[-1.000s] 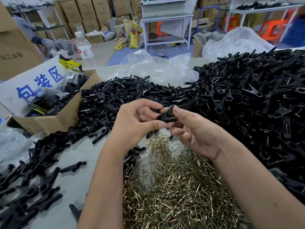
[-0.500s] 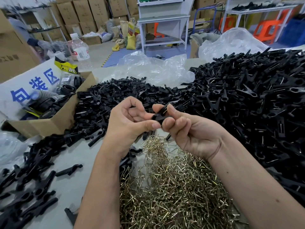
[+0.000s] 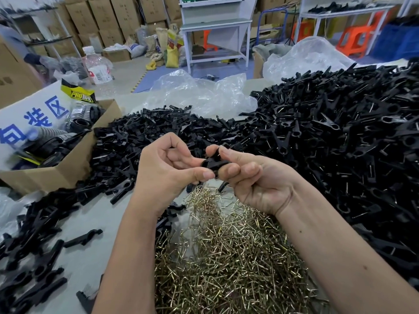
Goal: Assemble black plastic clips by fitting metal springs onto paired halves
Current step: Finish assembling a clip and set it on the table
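Observation:
A black plastic clip (image 3: pixel 212 163) is pinched between both hands above the table's middle. My left hand (image 3: pixel 167 171) grips its near end with thumb and fingertips. My right hand (image 3: pixel 251 180) holds its far end, the index finger pressing on top. The fingers hide most of the clip, and a bit of wire shows at its top. Under the hands lies a heap of brass-coloured metal springs (image 3: pixel 226 257). A pile of loose black clip halves (image 3: pixel 158 137) lies just behind the hands.
A large mound of black clips with springs (image 3: pixel 340 143) fills the right side. More black parts (image 3: pixel 29 250) lie at the left. An open cardboard box (image 3: pixel 68 168) stands at the left, with clear plastic bags (image 3: pixel 199 96) behind the piles.
Both hands stayed together over the springs, turning the clip slightly. My right fingers curled tighter over it. The view shifted a little.

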The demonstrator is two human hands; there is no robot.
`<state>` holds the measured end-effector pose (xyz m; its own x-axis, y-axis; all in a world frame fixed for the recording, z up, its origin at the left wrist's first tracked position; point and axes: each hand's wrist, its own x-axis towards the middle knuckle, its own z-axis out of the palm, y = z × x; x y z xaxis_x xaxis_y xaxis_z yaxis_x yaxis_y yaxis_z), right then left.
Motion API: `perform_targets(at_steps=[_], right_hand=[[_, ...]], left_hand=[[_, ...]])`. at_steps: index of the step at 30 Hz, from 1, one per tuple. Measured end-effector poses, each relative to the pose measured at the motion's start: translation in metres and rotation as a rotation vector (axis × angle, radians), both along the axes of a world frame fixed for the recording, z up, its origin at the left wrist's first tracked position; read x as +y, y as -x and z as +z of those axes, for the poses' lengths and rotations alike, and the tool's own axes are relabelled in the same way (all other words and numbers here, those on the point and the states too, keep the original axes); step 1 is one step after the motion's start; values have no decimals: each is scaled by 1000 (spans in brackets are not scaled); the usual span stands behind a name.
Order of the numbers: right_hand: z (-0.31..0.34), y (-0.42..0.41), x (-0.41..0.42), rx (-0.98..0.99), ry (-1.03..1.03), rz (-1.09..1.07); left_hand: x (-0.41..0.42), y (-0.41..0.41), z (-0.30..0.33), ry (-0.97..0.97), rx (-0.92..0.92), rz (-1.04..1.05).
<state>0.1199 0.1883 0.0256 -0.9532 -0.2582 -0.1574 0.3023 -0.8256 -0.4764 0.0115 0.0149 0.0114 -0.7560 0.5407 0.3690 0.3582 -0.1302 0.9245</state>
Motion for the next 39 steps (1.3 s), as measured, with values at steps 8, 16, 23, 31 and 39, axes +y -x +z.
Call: perform_targets(at_steps=[8,16,23,31,39], right_hand=[[4,0,-1,85,-220,-97],[2,2,17,10,-1219,-797],[-19,9,-2,212,-1895,-775],[-50,16,-19,307,-2467,-183],[-40,13,-18,355,-2249,-406]], left_hand=[[-5,5,3,85,-20,-15],[3,12,-16,665,242,287],[5,12,-23,817,255,227],[0,13,-21,709,220,251],[0,14,-17,508,139,405]])
